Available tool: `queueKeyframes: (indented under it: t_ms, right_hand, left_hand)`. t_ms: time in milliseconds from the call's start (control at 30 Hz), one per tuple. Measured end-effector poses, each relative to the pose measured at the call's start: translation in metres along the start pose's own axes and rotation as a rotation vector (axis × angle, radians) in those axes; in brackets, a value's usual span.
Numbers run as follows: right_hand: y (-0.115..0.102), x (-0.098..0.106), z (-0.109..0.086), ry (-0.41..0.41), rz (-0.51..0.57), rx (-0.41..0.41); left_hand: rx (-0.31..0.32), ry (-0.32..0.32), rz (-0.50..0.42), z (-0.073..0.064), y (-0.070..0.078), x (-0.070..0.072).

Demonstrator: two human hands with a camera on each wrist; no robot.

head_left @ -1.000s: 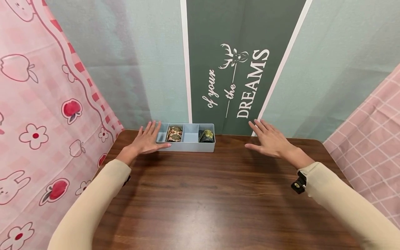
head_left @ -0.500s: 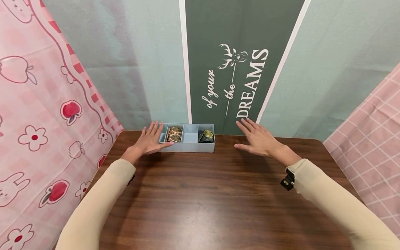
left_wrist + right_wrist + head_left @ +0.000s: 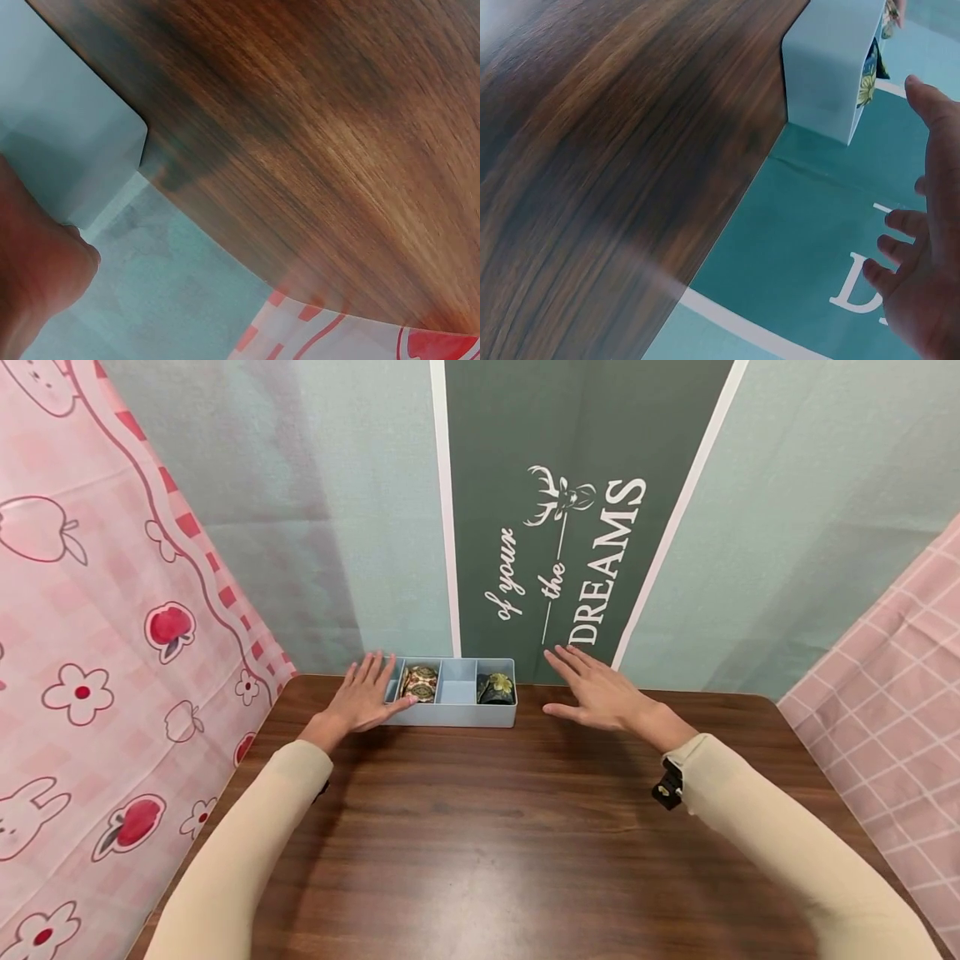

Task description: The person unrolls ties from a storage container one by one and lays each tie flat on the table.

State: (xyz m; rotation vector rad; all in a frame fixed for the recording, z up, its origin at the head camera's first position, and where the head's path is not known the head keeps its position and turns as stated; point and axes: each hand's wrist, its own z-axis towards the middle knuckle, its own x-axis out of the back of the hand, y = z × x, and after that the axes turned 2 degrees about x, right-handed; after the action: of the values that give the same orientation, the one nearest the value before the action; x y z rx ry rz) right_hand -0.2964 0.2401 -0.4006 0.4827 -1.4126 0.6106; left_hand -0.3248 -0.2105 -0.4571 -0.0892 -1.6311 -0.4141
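A long light-blue storage box [image 3: 465,716], split by dividers into several compartments, stands at the table's far edge. One compartment holds a rolled-up cream-and-brown patterned piece [image 3: 420,683]; the rightmost has a dark one with a yellow flower [image 3: 496,687]. Between those two, a compartment shows its bare bottom. My left hand [image 3: 362,696] is spread over the box's left end, hiding that compartment in part. Its thumb overlaps the front wall. My right hand [image 3: 603,695], fingers straight, hovers a little right of the box, and in the right wrist view [image 3: 937,225] it holds nothing.
The brown wooden table [image 3: 465,827] stretches in front of the box. Behind its far edge hangs a green cloth [image 3: 517,568] with white lettering. Pink patterned curtains [image 3: 112,610] close off the left side, and a pink checked one [image 3: 892,710] the right.
My right hand has moved left, closer to the box's right end. My left hand has shifted slightly right over the left end. The box and its contents have stayed in place.
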Motion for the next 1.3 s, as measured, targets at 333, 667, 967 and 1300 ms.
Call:
queueKeyframes:
  t_ms: [333, 667, 967, 1300]
  right_hand:
    - [-0.010, -0.007, 0.022, -0.017, 0.016, 0.044]
    - [-0.016, -0.018, 0.041, -0.023, 0.038, 0.089]
    - [-0.017, -0.022, 0.049, -0.059, 0.048, 0.103]
    - [-0.023, -0.024, 0.063, -0.082, 0.072, 0.141]
  left_hand:
    - [-0.006, -0.002, 0.025, -0.001, 0.006, 0.003]
    - [0.006, -0.057, 0.046, 0.004, -0.001, 0.000]
    - [0.007, -0.061, 0.032, 0.003, 0.004, 0.003]
    - [0.012, -0.066, 0.038, 0.005, 0.001, 0.002]
